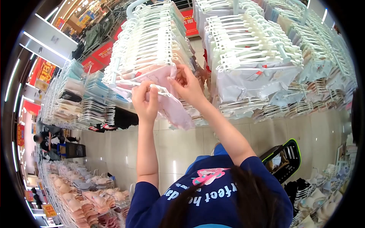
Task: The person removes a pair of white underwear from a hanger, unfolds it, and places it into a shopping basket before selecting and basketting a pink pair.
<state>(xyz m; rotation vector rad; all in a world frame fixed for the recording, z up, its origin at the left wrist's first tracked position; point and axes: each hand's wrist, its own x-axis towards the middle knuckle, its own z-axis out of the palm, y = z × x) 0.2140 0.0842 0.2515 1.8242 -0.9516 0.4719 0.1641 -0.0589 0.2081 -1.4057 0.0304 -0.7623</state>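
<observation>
A pale pink garment (173,109) hangs from a white hanger at the front of a packed row of white hangers (150,38). My left hand (145,99) is closed on the hanger and the garment's top edge, fingers bent and thumb up. To its right, my right hand (187,85) pinches the edge of pink fabric at the end of the same row, its fingers curled. Part of the fabric between the hands is hidden by the fingers. A small red tag shows on the garments behind my left hand.
Another row of white garments (243,85) hangs just to the right. A black basket with a green rim (297,159) stands on the tiled floor (186,152) at the lower right. Racks of pink garments (72,197) are at lower left. A person (45,140) is at far left.
</observation>
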